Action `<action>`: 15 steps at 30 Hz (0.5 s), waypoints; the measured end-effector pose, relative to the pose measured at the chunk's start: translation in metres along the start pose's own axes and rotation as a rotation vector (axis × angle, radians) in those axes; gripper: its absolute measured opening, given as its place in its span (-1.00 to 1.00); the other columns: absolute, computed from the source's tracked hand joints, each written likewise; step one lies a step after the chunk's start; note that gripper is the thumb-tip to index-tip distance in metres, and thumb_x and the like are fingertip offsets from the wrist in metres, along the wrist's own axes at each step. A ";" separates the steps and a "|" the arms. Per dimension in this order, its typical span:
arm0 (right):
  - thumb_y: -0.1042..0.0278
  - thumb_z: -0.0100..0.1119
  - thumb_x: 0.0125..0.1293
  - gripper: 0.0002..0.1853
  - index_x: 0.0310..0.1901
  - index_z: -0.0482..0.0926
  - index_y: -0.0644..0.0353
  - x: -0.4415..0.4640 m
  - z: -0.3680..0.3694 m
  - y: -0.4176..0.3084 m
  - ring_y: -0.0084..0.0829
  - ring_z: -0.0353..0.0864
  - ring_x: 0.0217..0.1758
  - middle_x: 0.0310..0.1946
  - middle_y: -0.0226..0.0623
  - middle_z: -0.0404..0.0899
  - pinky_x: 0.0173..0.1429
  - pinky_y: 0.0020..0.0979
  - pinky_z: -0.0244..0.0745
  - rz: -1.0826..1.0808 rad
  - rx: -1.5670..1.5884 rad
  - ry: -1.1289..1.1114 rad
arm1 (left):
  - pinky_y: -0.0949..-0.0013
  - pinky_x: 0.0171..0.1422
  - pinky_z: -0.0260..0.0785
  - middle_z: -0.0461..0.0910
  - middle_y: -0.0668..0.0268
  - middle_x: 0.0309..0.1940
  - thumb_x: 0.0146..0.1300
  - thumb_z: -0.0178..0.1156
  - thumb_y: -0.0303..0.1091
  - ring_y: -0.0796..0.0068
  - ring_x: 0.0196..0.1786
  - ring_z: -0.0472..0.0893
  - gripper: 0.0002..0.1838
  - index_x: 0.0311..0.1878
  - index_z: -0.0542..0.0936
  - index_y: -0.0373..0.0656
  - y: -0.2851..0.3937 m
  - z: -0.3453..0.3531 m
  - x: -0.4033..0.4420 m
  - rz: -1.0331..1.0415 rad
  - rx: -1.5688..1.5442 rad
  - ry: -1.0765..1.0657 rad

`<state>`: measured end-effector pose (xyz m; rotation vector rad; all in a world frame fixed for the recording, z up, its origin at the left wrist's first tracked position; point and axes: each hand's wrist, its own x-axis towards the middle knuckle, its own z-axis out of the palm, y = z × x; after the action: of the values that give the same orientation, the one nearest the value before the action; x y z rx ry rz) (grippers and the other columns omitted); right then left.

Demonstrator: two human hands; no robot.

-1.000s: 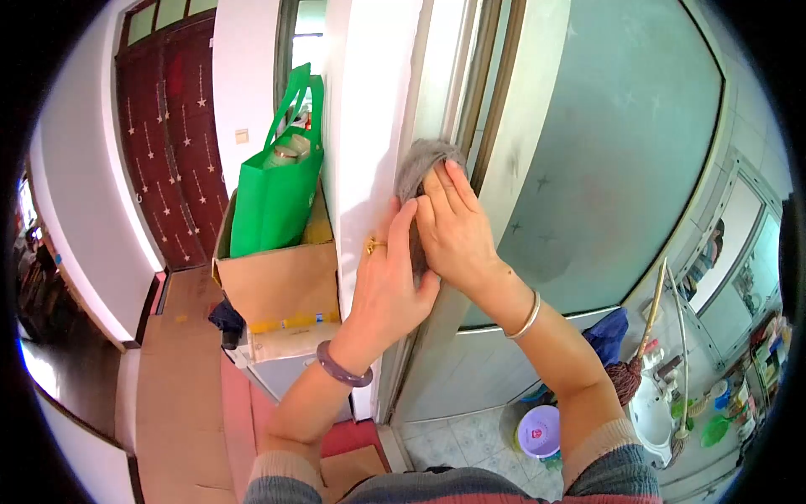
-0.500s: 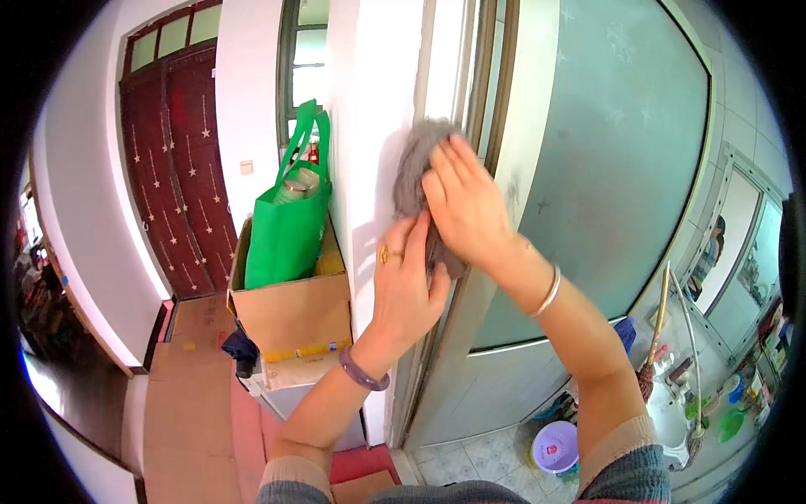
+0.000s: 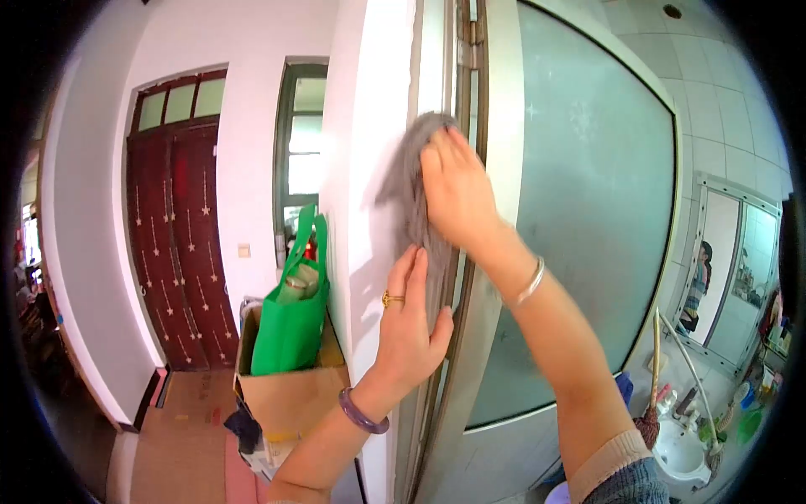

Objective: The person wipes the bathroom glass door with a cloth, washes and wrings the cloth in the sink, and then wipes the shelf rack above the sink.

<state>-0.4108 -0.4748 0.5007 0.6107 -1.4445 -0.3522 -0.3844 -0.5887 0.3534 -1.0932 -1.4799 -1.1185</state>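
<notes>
"Where's the grey cloth [image 3: 417, 181]?"
"Upper centre, against the white door frame [image 3: 431, 63]."
"And the hands?"
"The right hand [image 3: 458, 191], partly curled, presses its upper part; I can't tell if it grips. The left hand [image 3: 409, 323], loosely open, touches its lower part."
"Lower left?"
"Green tote bag [image 3: 285, 336] in a cardboard box [image 3: 294, 401]."

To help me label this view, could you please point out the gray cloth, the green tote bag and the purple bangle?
Gray cloth [image 3: 417, 181]: head view, its upper folds.
Green tote bag [image 3: 281, 338]: head view, front panel.
Purple bangle [image 3: 362, 417]: head view, front of its band.
</notes>
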 end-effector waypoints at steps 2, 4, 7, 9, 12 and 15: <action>0.53 -0.11 0.08 -0.88 -0.34 0.39 0.36 0.046 0.015 0.041 -0.01 0.46 -0.07 -0.25 0.07 0.47 0.29 -0.15 0.22 -0.071 -0.101 0.084 | 0.21 0.34 0.10 0.18 -0.02 0.24 -0.03 0.10 -0.58 0.03 0.26 0.25 -0.30 0.28 0.18 -0.36 0.002 -0.002 0.010 0.014 -0.042 0.012; 0.50 -0.11 0.11 -0.84 -0.30 0.44 0.34 0.090 0.024 0.074 -0.08 0.46 0.01 -0.20 0.02 0.50 0.33 -0.22 0.15 -0.010 -0.144 0.050 | 0.21 0.34 0.10 0.21 -0.01 0.22 -0.03 0.11 -0.58 0.06 0.26 0.27 -0.32 0.25 0.22 -0.35 0.011 -0.008 0.014 0.049 -0.014 -0.012; 0.49 -0.07 0.09 -0.83 -0.29 0.47 0.32 0.115 0.027 0.080 -0.13 0.47 0.03 -0.20 -0.02 0.52 0.32 -0.25 0.17 0.088 -0.181 0.003 | 0.19 0.33 0.11 0.28 0.02 0.18 -0.05 0.11 -0.59 0.08 0.22 0.31 -0.42 0.16 0.35 -0.32 0.011 -0.011 0.000 0.017 0.011 0.004; 0.49 -0.07 0.07 -0.81 -0.27 0.46 0.33 0.088 0.021 0.068 -0.12 0.48 0.00 -0.21 -0.01 0.51 0.32 -0.22 0.18 0.063 -0.115 0.040 | 0.22 0.29 0.16 0.32 0.04 0.14 -0.06 0.10 -0.60 0.11 0.21 0.32 -0.47 0.11 0.41 -0.30 0.014 -0.010 -0.014 -0.023 0.008 0.018; 0.49 -0.07 0.05 -0.78 -0.25 0.42 0.40 -0.005 0.013 0.017 -0.05 0.46 0.02 -0.15 0.06 0.48 0.34 -0.15 0.17 -0.079 0.064 0.131 | 0.26 0.24 0.22 0.34 0.06 0.12 -0.06 0.10 -0.61 0.15 0.18 0.34 -0.47 0.11 0.40 -0.30 0.008 -0.007 -0.034 -0.052 -0.010 0.052; 0.44 -0.01 0.04 -0.79 -0.29 0.42 0.37 -0.094 -0.024 -0.028 -0.03 0.44 0.09 -0.03 0.09 0.45 0.32 -0.12 0.21 -0.076 0.304 -0.167 | 0.28 0.19 0.27 0.34 0.08 0.11 -0.02 0.08 -0.60 0.22 0.13 0.37 -0.49 0.11 0.40 -0.31 0.012 -0.012 -0.044 -0.075 0.018 0.072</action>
<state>-0.3941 -0.4392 0.4077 0.9003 -1.6539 -0.2485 -0.3638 -0.6034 0.3129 -0.9817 -1.4819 -1.1824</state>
